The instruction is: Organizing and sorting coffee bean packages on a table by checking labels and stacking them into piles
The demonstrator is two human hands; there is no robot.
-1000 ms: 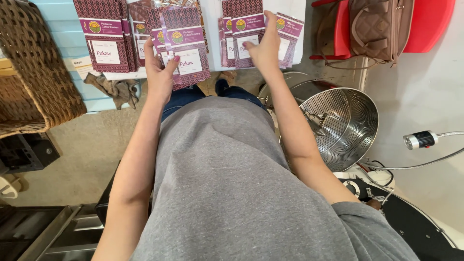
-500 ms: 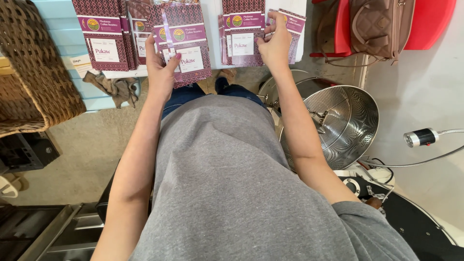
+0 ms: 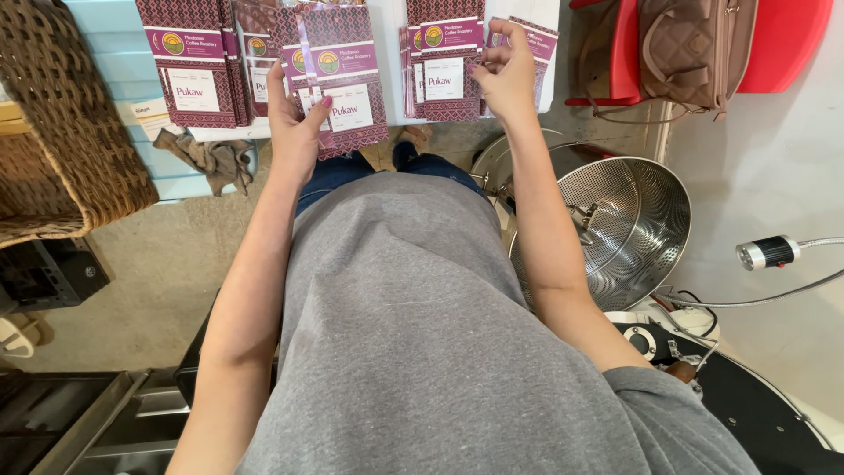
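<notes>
Maroon pouches (image 3: 338, 79) at table edge (image 3: 220, 134), both hands gripping

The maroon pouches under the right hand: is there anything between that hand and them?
No. The right hand already rests its fingers on the maroon pouches at the table edge, with nothing visible between. The left hand grips another pouch stack nearby, apart from it.

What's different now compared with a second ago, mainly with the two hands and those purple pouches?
The right hand, flat on its stack of purple pouches before, has lifted and curled its fingers at the stack's edge. The left hand keeps its grip on the pouch it was holding. The wicker basket, metal bowl and brown bag are unmoved.
</notes>
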